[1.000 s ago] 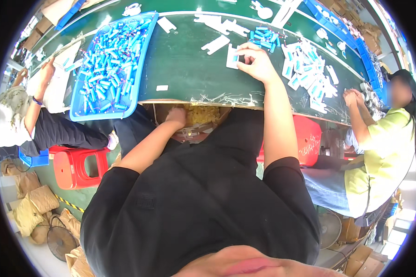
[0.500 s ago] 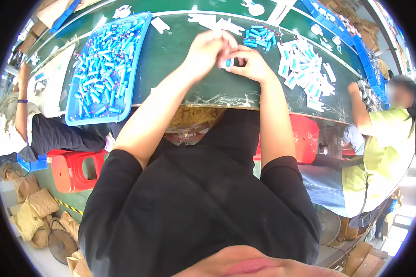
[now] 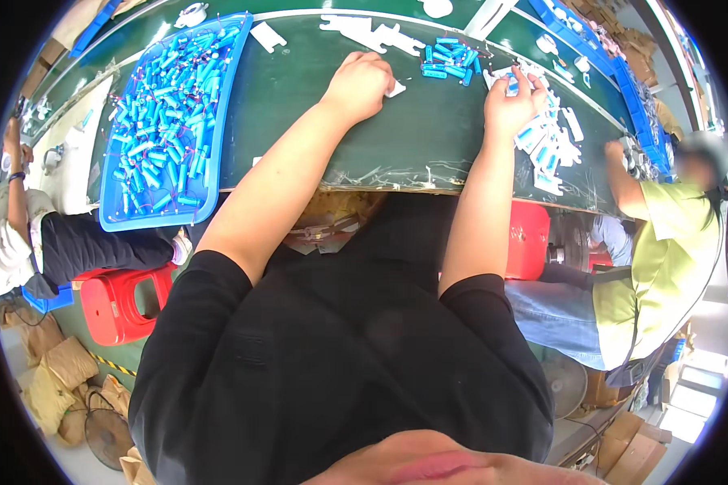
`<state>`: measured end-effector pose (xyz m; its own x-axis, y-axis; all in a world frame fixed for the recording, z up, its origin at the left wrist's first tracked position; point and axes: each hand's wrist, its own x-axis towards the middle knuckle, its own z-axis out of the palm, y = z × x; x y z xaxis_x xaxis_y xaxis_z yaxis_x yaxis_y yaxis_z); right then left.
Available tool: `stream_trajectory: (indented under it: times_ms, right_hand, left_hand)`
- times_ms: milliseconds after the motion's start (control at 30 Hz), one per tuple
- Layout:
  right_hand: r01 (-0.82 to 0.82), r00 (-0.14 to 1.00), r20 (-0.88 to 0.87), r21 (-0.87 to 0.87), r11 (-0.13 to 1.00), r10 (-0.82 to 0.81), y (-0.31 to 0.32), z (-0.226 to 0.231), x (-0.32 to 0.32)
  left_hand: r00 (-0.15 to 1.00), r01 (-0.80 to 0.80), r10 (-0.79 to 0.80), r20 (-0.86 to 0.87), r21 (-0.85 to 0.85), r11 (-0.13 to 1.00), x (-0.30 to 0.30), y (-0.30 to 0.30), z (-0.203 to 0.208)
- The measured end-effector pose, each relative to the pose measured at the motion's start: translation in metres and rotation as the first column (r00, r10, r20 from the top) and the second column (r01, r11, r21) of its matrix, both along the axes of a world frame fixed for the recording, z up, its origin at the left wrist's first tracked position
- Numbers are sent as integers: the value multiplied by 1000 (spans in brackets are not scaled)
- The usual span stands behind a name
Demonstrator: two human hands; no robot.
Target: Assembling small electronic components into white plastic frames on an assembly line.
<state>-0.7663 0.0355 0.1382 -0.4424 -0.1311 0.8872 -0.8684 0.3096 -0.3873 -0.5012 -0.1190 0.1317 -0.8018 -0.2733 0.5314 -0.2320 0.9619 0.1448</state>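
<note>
My left hand is closed over the table, its fingers curled round a small white plastic piece whose edge sticks out on the right. At the near-left edge of a pile of white plastic pieces with blue cylindrical cells, my right hand has its fingers bent round a white piece with a blue cell. Part of that piece is hidden by the fingers. Between the hands, farther back, lies a small heap of blue cylindrical cells with thin wires.
A blue tray full of wired blue cells stands at the left. Several flat white pieces lie at the back of the green table. People sit at both sides: one arm reaches in at the right. Red stools stand below.
My hands have moved apart. The right went right to the pile with the white piece and blue cell; the left stayed near the middle and now grips a white piece.
</note>
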Motion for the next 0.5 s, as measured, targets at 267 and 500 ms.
stream_trajectory:
  times_ms: [267,500]
  right_hand:
    - [-296,949,214,366,882,229,-6,-6,17]
    - [-286,958,81,308,907,275,-18,-9,17]
  left_hand:
    - [993,-116,119,-10,137,984,-3,25,11]
    - [983,-176,161,90,199,964,-3,21,9]
